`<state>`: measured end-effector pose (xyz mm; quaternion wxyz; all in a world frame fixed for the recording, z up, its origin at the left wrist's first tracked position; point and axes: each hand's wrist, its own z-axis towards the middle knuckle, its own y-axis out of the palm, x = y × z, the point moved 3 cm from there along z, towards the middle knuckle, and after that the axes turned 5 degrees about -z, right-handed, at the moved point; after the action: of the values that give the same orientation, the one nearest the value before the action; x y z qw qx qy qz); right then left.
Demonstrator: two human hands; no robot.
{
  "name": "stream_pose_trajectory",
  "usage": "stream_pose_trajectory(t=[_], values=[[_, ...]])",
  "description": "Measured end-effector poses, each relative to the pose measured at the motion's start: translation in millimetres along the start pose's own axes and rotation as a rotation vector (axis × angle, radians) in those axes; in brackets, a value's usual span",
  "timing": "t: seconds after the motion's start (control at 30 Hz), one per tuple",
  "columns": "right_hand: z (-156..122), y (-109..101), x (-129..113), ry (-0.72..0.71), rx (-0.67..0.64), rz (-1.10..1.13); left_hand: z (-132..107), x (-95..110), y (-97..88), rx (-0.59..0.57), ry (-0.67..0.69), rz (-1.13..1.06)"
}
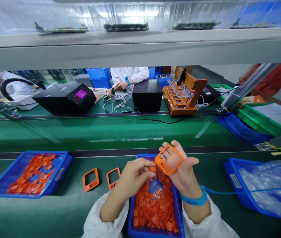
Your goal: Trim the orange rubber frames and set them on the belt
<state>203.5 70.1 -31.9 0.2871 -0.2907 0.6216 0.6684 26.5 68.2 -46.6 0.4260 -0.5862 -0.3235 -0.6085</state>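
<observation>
Surface: a green work surface (56, 211) with a green conveyor belt (105, 132) running across behind it, under a grey overhead shelf (140, 46).
Middle tray: a blue tray (140, 231) of small orange plastic parts (152, 205) sits between the person's forearms.
Right hand: the right hand (183, 172), a blue wrist strap (194, 200) on its wrist, holds an orange rectangular frame (168, 160) tilted above the far end of the middle tray; its grip is clamped on the frame.
Left hand: the left hand (134, 175) hovers over the same tray, fingertips pinched together on a small orange piece (152, 169) just beside the frame.
Left of tray: two more orange frames (90, 179) lie flat on the surface.
Far left: a second blue tray (63, 172) holds more orange parts.
Right: a blue tray with clear plastic bags (266, 185).
Beyond the belt: a co-worker's hands (120, 86) handle white cables (117, 100), near a black box (147, 96) and an orange fixture (182, 96).
</observation>
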Motion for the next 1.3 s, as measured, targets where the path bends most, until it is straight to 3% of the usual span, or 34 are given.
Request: stream_pose_trajectory(t=[0.2, 0.37, 0.47, 0.6, 0.73, 0.83, 0.93, 1.0, 1.07, 1.13, 1.2, 1.3], values=[[6, 0, 1, -0.08, 0.049, -0.036, 1, 7, -0.2, -0.117, 0.066, 0.207], [4, 2, 1, -0.246, 0.144, -0.205, -8, 11, 23.4, 0.117, 0.221, 0.372], [2, 0, -1, -0.279, 0.199, -0.279, -13, 11, 45.7, 0.146, 0.355, 0.653], [1, -1, 0, -0.18, 0.163, -0.309, -19, 12, 48.5, 0.234, 0.436, 0.963], [-5, 5, 24, 0.034, -0.019, -0.321, -31, 18, 35.3, 0.065, 0.474, 0.994], [-12, 13, 43, 0.135, -0.201, -0.402, -51, 20, 14.5, -0.011, 0.449, 0.919], [-14, 16, 49, 0.121, -0.359, -0.542, -80, 10, -28.7, 0.089, 0.341, 0.929], [-15, 16, 48, 0.112, -0.477, -0.509, -101, -6, -69.2, 0.22, 0.181, 1.013], [-17, 17, 47, 0.125, -0.609, -0.404, -121, -26, -111.1, 0.347, -0.062, 1.144], [-21, 19, 46, 0.145, -0.728, -0.314, -136, -47, -143.0, 0.381, -0.254, 1.21], [-24, 21, 46, 0.155, -0.802, -0.28, -144, -62, -161.0, 0.379, -0.292, 1.211], [-28, 27, 45, 0.154, -0.864, -0.228, -148, -79, -170.3, 0.355, -0.298, 1.215]])
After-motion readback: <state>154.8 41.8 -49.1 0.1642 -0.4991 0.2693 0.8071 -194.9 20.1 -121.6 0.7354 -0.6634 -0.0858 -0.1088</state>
